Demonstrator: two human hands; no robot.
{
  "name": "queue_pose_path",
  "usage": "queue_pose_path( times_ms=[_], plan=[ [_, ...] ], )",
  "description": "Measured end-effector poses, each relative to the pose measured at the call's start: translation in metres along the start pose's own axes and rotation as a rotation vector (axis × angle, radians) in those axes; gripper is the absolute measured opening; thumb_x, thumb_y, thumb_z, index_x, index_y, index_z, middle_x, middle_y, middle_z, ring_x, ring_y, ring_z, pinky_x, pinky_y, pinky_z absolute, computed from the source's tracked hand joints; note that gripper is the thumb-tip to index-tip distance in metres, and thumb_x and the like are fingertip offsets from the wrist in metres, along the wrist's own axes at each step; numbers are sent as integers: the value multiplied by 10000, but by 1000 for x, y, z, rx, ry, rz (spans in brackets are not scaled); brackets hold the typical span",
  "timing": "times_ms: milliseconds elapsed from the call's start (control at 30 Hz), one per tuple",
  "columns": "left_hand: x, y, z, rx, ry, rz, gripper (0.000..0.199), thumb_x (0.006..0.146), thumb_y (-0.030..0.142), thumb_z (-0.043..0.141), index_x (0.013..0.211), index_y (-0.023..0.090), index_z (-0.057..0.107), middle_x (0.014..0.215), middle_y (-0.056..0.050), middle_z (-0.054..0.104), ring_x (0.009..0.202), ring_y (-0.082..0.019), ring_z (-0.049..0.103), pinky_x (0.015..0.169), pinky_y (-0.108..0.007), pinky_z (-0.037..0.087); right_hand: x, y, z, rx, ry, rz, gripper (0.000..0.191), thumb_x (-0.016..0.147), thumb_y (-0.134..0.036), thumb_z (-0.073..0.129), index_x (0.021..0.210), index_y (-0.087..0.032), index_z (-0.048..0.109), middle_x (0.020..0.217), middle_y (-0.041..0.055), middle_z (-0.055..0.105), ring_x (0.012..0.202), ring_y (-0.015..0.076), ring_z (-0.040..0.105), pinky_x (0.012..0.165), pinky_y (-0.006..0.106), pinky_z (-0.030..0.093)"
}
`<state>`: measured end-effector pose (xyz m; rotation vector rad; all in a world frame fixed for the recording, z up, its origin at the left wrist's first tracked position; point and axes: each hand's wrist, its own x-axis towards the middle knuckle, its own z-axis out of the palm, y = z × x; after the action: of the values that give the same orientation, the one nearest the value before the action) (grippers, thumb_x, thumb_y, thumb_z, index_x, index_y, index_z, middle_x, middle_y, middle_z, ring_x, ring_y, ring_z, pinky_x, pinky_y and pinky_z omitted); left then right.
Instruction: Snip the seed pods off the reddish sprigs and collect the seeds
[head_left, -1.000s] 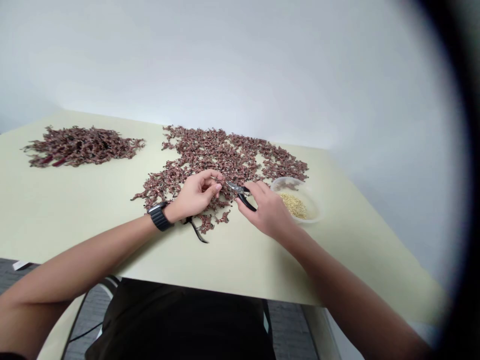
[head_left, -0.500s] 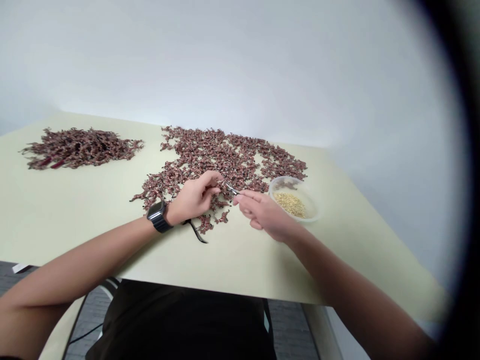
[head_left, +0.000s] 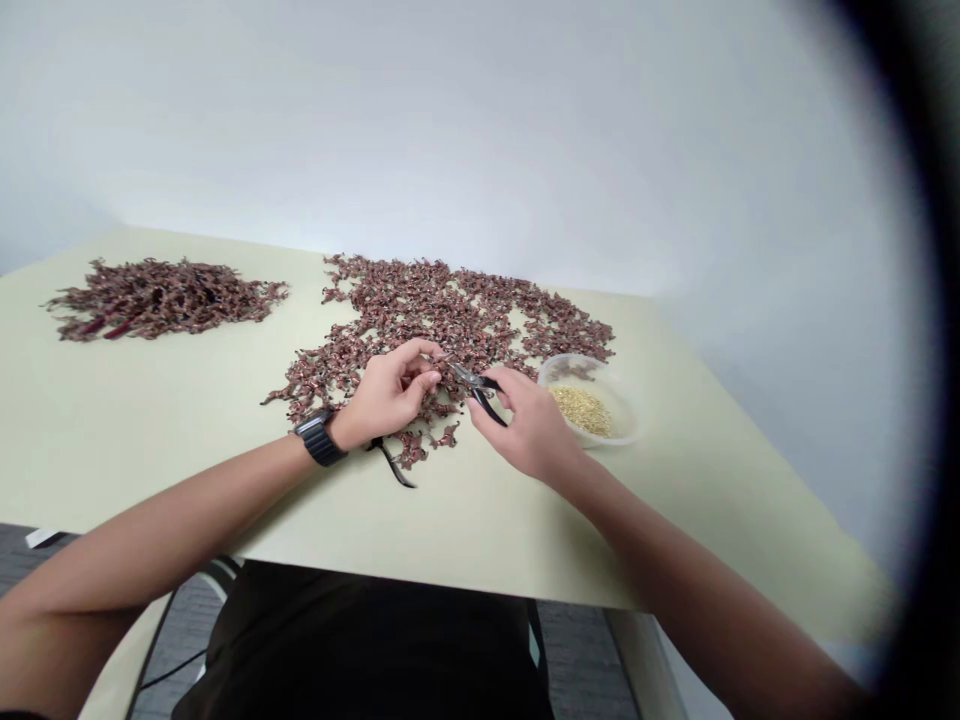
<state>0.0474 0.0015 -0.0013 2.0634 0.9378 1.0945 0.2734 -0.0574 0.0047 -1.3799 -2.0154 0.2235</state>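
On the smooth, pale worktop (head_left: 450, 530), a curved black handle (head_left: 395, 468) lies at 7 o'clock from the pliers (head_left: 475, 380). The right hand (head_left: 531, 425) wraps their dark handles; their metal nose points to 10 o'clock, long axis running 10 to 4. At 9, the left hand (head_left: 391, 392) curls thumb toward forefinger; cannot tell what it pinches. At 3, a round translucent bowl (head_left: 628, 405) holds golden bits (head_left: 583, 410). Beyond, glossy, knobbly brown pieces (head_left: 420, 305) spread toward 12.
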Motion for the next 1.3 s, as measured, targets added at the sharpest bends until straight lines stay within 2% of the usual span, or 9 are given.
queue_pose_path(
  times_ms=[100,200,767,1300],
  plan=[
    [0,-1,0,33,-5,11,268,943,310,595,1176,179,615,730,-9,692,551,-107,534,564,-213,431,-2,6,5,-105,31,-88,300,959,-383,565,1194,-198,591,1030,118,652,893,253,619,768,369,478],
    [1,-1,0,46,-1,16,262,939,303,596,1168,178,622,726,-7,693,538,-100,513,555,-211,424,-2,9,6,-178,41,-110,310,969,-377,552,1219,-195,584,1062,132,653,938,276,639,785,384,496],
    [1,-1,1,-42,-19,-30,277,941,309,616,1173,158,628,713,-19,685,551,-100,524,553,-203,427,-2,9,2,-324,32,-147,320,989,-375,527,1223,-165,588,1025,123,642,918,266,643,749,360,495],
    [1,-5,1,-108,-27,-37,287,956,322,616,1184,148,605,705,-23,677,551,-95,519,544,-201,424,-1,10,0,-274,58,-149,292,965,-363,552,1191,-184,595,1021,123,648,919,268,638,741,356,484]
  ],
)
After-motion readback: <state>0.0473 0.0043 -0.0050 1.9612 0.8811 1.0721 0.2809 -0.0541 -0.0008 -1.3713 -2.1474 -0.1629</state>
